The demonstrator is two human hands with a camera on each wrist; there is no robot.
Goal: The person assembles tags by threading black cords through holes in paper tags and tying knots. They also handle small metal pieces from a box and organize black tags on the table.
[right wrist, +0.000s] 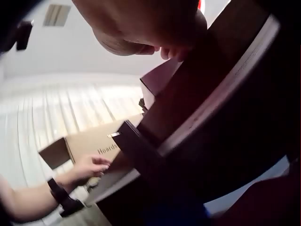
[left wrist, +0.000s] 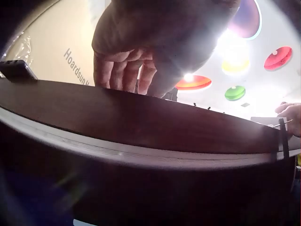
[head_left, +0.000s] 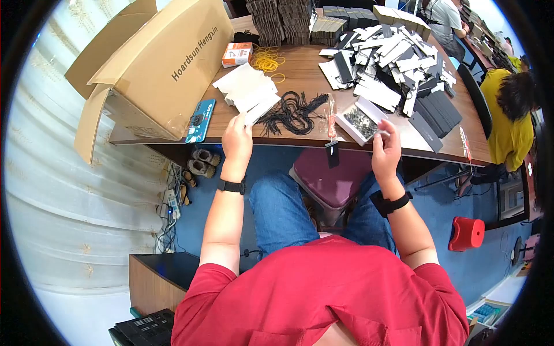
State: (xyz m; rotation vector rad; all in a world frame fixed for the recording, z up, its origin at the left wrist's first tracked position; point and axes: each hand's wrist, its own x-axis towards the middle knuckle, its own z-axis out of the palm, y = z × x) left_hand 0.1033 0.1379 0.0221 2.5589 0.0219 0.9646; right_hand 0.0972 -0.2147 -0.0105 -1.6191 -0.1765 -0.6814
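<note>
My left hand (head_left: pixel 237 141) lies at the table's front edge, fingertips at the near end of a loose pile of white paper slips (head_left: pixel 245 86). Its fingers hang down relaxed in the left wrist view. Right of it is a tangle of black cords (head_left: pixel 294 112). My right hand (head_left: pixel 386 151) is at the right side of an open white box (head_left: pixel 362 120) full of small metal pieces, with its fingers bent; I cannot tell whether they pinch a piece. Between the hands, a black tag (head_left: pixel 332 154) hangs over the edge below a clear plastic packet (head_left: pixel 331 115).
A large cardboard box (head_left: pixel 167 69) stands at the left, near a blue packet (head_left: pixel 201 121). Yellow rubber bands (head_left: pixel 266 57) lie beside a small orange-white box (head_left: pixel 237 54). Black and white tags (head_left: pixel 392 57) are heaped at the right, near stacked black cards (head_left: pixel 437 113).
</note>
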